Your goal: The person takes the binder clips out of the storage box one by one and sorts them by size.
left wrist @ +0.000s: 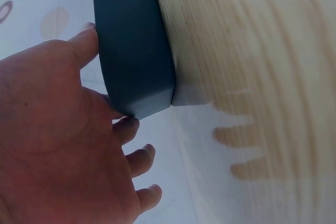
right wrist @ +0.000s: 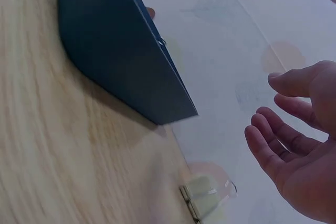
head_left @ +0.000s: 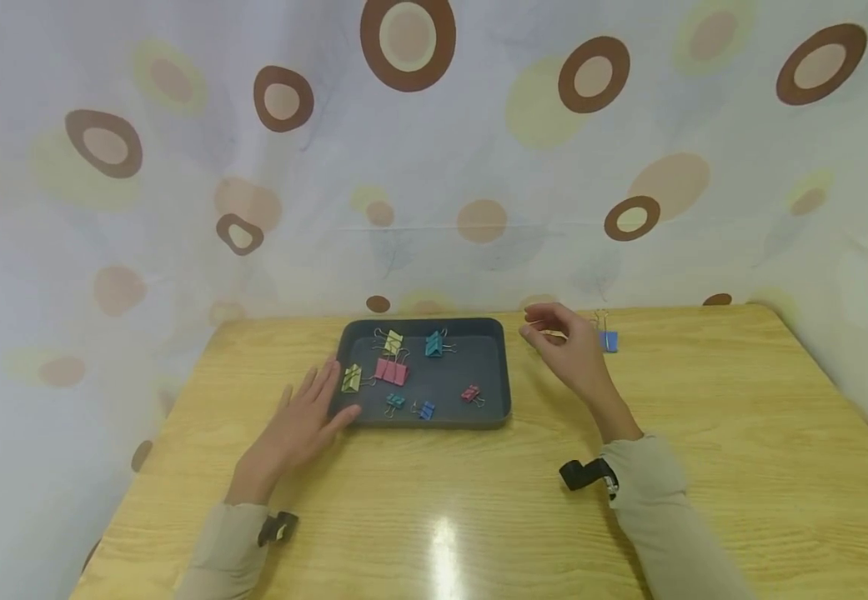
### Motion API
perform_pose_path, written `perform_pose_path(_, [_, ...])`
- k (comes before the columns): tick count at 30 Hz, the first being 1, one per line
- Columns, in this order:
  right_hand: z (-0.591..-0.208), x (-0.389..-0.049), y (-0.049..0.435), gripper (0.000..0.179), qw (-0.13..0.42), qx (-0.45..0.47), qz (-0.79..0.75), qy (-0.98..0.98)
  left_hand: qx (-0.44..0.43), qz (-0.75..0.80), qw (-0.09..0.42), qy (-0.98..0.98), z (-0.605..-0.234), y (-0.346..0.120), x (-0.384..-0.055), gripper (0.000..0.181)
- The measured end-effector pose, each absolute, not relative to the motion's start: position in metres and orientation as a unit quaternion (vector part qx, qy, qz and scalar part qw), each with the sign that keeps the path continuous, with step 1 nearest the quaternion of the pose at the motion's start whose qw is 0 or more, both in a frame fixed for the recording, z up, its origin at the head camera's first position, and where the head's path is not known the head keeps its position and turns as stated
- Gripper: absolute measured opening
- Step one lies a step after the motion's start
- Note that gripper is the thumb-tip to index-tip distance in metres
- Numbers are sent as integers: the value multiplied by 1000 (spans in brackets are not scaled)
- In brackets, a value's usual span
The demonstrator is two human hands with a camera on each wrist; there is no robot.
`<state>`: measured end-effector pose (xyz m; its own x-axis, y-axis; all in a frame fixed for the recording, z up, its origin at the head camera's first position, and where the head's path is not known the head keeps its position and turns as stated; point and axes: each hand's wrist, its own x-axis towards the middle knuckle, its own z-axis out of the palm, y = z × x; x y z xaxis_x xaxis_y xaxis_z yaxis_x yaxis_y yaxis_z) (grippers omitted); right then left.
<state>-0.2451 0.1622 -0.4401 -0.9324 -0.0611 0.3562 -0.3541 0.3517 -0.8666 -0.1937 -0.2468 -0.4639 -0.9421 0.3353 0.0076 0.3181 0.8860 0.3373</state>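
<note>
A dark rectangular tray [head_left: 471, 422] lies on the wooden table. My left hand [head_left: 294, 433] touches its near left corner, fingers mostly straight along the left side and thumb by the front wall. Inside are several binder clips: a large pink one [head_left: 392, 372], yellow ones [head_left: 352, 378], a large teal one [head_left: 434, 344], and small teal [head_left: 394, 402], blue [head_left: 427, 410] and pink [head_left: 471, 393] ones. Off the tray's right side, my right hand [head_left: 572, 354] hovers with loosely curved fingers and nothing held. Beyond its wrist, a blue binder clip [head_left: 609, 340] stands on the table.
A patterned curtain [head_left: 434, 267] hangs along the table's back edge. In the right wrist view, a binder clip [right wrist: 190, 203] sits low in the picture, near the table's edge; its colour is unclear. Black straps with small devices [head_left: 584, 473] are on both wrists.
</note>
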Motion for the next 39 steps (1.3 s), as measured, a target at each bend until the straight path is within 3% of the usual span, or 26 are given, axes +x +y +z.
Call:
perform_pose_path(9, [-446,-238,122,32,73,149,562,-810,161,166,38,972,-469,-250,-196,87])
perform_pose_path(24, [-460,-224,67,38,45,215,535,-816,172,164,24,971,-469,-248,-195,88])
perform_pose_path(39, [-467,-236,24,40,29,198,473,-858,171,167,32,970,-469,-249,-194,85])
